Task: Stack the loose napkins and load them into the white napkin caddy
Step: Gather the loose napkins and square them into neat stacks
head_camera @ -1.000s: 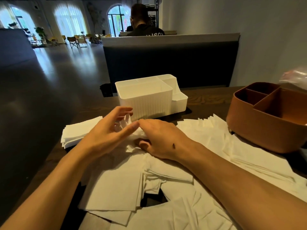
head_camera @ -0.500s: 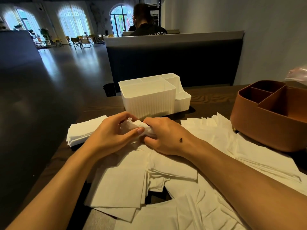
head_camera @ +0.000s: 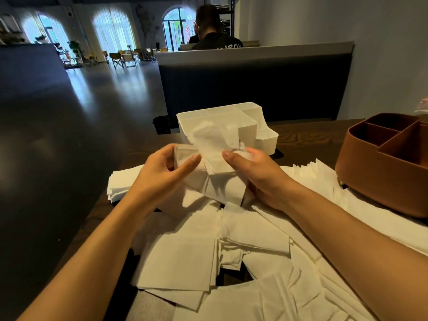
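A messy bundle of white napkins (head_camera: 216,167) hangs above the table, held from both sides. My left hand (head_camera: 166,174) grips its left edge, thumb on top. My right hand (head_camera: 257,174) grips the right side, with crumpled paper in its fingers. Right behind the bundle stands the white napkin caddy (head_camera: 247,126), its front wall partly hidden by the raised napkins. Many loose napkins (head_camera: 231,251) lie spread over the dark table below my arms. A neat napkin stack (head_camera: 122,184) lies to the left of my left hand.
A brown divided caddy (head_camera: 389,165) stands at the right on the dark wooden table (head_camera: 308,137). Behind the table is a dark booth back (head_camera: 254,89), with a person seated beyond it. The table's left edge drops to the open floor.
Both hands have lifted the gathered napkins off the pile and up in front of the white caddy. The camera view has moved closer.
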The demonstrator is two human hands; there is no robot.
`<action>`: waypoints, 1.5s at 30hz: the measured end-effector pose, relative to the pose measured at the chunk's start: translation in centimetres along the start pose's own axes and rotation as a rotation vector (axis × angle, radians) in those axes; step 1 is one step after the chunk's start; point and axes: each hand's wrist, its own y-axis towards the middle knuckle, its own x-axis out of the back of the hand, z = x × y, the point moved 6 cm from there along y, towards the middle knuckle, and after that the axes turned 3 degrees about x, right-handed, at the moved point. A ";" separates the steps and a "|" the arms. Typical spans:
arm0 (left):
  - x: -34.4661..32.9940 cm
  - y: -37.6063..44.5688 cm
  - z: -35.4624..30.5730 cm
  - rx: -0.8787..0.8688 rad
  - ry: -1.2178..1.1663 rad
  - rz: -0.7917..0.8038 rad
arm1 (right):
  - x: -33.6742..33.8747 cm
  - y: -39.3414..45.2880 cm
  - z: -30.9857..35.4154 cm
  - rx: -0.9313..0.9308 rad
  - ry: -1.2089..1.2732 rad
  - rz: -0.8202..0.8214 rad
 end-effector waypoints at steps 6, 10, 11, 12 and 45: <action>-0.7 0.0 -0.7 0.022 0.017 0.007 | -0.8 -0.4 0.8 0.049 -0.321 0.078; -0.8 -0.4 -1.0 0.016 0.000 -0.009 | -1.0 -0.8 1.6 0.142 -0.361 0.018; -0.7 -0.4 -1.1 0.010 -0.006 -0.005 | -0.8 -0.8 1.9 0.173 -0.360 -0.021; -0.6 -0.4 -1.1 -0.002 0.000 0.012 | -0.6 -0.8 2.2 0.207 -0.359 -0.066; -2.5 -1.2 -0.8 0.378 -0.437 0.009 | -1.6 -0.9 1.3 0.114 -0.545 0.103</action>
